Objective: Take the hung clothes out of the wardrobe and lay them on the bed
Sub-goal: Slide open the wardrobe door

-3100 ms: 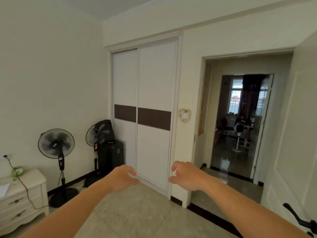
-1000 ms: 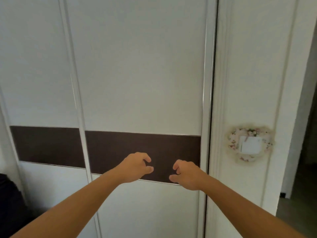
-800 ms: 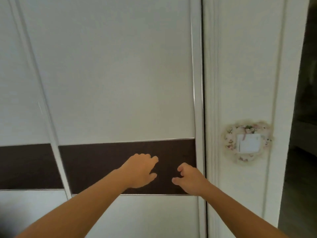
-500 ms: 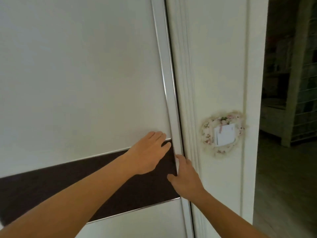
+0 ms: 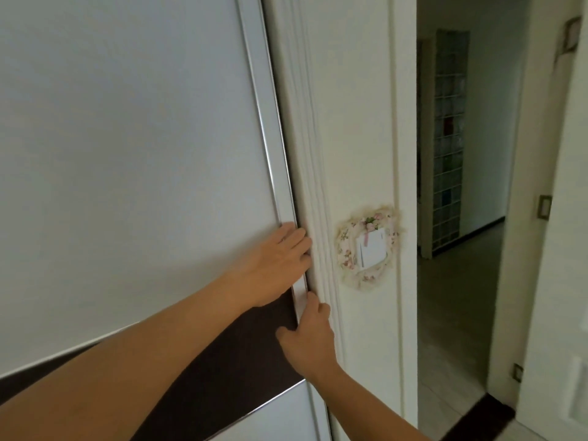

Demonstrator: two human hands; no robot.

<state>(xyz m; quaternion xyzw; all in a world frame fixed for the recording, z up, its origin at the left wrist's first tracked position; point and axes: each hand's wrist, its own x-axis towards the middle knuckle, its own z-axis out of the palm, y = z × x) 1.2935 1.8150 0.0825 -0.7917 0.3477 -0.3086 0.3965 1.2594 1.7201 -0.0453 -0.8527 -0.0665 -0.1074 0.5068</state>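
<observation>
Currently both hands sit at the right edge of the wardrobe door (image 5: 133, 148), which is closed, so the hung clothes are out of sight. Left hand (image 5: 276, 265) lies flat, fingers straight over the metal edge strip (image 5: 270, 148). Right hand (image 5: 310, 337) just below, fingers curled against that edge beside the white frame (image 5: 318, 154); floral switch cover (image 5: 369, 246) near.

I see a white wardrobe door (image 5: 133, 148) with a dark brown band (image 5: 222, 370), silver edge trim (image 5: 270, 148), and a pink floral switch cover (image 5: 369, 246).
</observation>
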